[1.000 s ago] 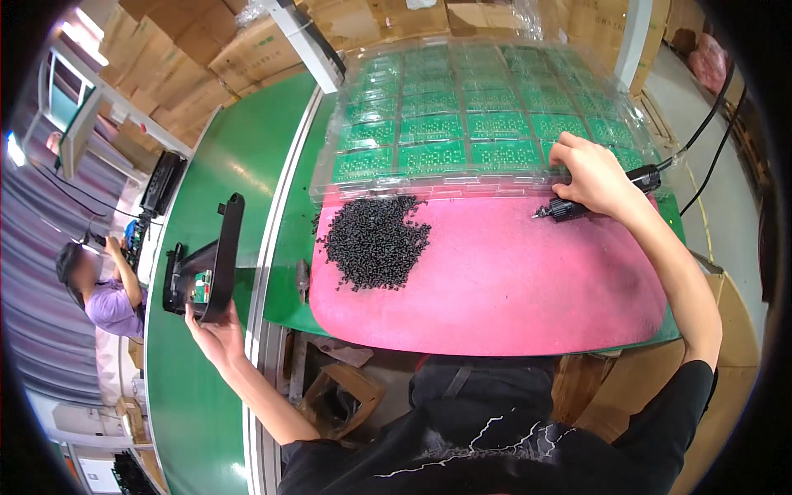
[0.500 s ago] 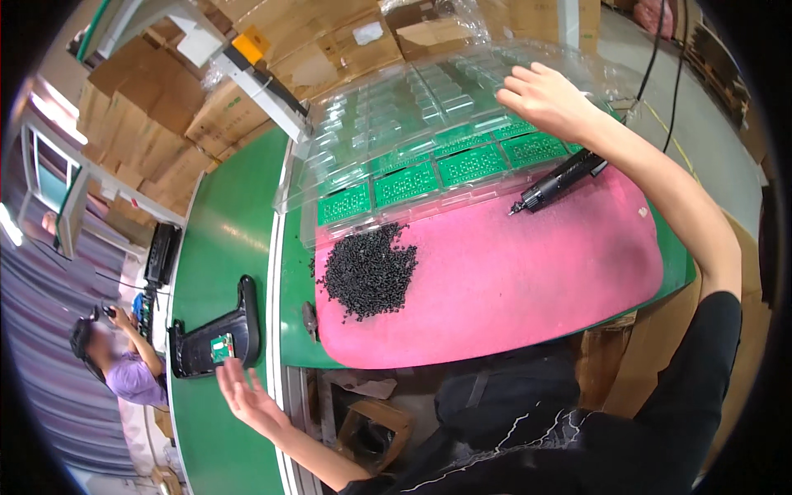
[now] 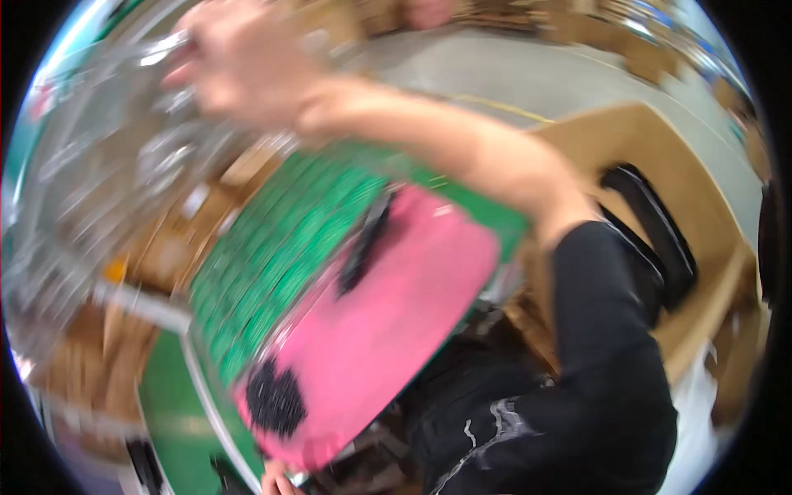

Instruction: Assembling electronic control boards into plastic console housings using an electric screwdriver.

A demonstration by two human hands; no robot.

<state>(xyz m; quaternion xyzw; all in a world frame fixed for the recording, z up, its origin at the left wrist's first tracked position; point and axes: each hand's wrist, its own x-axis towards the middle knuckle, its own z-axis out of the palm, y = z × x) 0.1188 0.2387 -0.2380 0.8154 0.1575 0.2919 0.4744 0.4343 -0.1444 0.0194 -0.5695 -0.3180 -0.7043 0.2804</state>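
Note:
High at the upper left, my right hand (image 3: 243, 66), smeared by motion, is closed on the edge of a clear plastic tray (image 3: 165, 161). Below it, green circuit boards (image 3: 285, 219) lie in rows in another clear tray. A black electric screwdriver (image 3: 365, 243) rests along the near edge of those boards, on a pink mat (image 3: 404, 305). A heap of small black parts (image 3: 276, 400), perhaps screws, sits at the mat's left end. Only part of my left hand (image 3: 279, 480) shows, at the bottom edge by the mat's corner; its fingers are blurred.
At the right stands an open cardboard box (image 3: 639, 136) with curved black plastic housings (image 3: 656, 235) in it. A green conveyor surface (image 3: 177, 400) runs along the left. Cardboard boxes (image 3: 161, 256) are stacked behind the boards.
The view has turned to the right. My right hand has lifted the clear tray off the boards and up. My left hand, open near the black housing before, now shows only at the bottom edge.

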